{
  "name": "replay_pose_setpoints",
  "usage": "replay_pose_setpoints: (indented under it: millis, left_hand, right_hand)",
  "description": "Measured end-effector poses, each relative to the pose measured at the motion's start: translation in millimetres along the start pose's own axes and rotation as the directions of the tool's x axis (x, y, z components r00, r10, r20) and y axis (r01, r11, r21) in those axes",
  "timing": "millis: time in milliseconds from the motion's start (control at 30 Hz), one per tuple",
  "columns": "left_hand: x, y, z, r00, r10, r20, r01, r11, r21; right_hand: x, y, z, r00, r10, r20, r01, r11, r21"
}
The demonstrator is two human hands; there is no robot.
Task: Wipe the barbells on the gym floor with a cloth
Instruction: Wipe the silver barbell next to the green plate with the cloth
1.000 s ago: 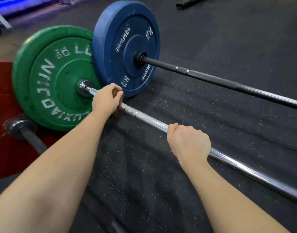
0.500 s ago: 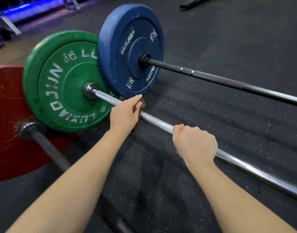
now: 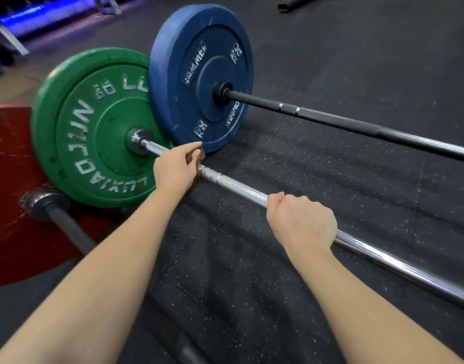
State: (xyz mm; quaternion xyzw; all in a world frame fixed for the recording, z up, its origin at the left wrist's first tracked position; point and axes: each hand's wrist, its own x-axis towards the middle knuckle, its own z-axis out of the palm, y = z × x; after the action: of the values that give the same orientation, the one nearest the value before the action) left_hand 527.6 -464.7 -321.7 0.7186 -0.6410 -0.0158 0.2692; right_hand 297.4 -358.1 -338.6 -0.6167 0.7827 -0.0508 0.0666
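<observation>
A silver barbell bar [image 3: 238,186] runs from a green plate [image 3: 94,127] towards the lower right across the black rubber floor. My left hand [image 3: 177,169] wraps the bar a short way from the green plate's collar. Only a brownish edge of the cloth [image 3: 203,154] shows, at the fingertips of that hand. Further along the same bar, my right hand [image 3: 301,222] grips it in a fist. Behind lies a second barbell with a blue plate [image 3: 199,74] and a black bar [image 3: 330,118].
A red plate [image 3: 7,179] with a dark bar [image 3: 68,227] lies at the left, partly under the green plate. A black object [image 3: 291,2] lies on the floor at the top. Blue-lit racks stand at the far upper left.
My left hand slid along the silver bar away from the green plate, then back towards it. My right hand kept its grip in the same spot.
</observation>
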Motion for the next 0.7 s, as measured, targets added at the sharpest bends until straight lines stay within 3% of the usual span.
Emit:
replay_pose_setpoints:
  millis: [133,267,500,567,700]
  left_hand:
    - [-38.9,9.7,1.4,0.987,0.155,-0.030,-0.157,0.980,-0.119]
    - [-19.9,-2.3,-3.0,0.968,0.252,0.004,-0.252,0.968,0.002]
    - [47.1,-24.3,-9.7,0.985,0.135,0.107,-0.161,0.944,0.290]
    - [48.1,-17.5,-6.5,0.986,0.106,0.126,-0.138,0.950,0.281]
    - [20.3,-10.7,-10.1,0.995,0.095,0.036,-0.100,0.984,0.146]
  right_hand:
    - [-1.1,0.1,-1.3,1.000,-0.003,-0.018,0.003,1.000,0.019]
    - [-2.5,0.0,-1.8,0.999,-0.007,-0.050,0.008,0.999,0.036]
    - [-1.9,-0.7,0.9,0.998,0.016,-0.068,-0.014,0.999,0.030]
    - [-1.7,-0.8,-0.1,0.998,0.012,-0.060,-0.010,1.000,0.021]
    - [-1.9,-1.1,-1.4,0.999,0.014,-0.045,-0.013,1.000,0.011]
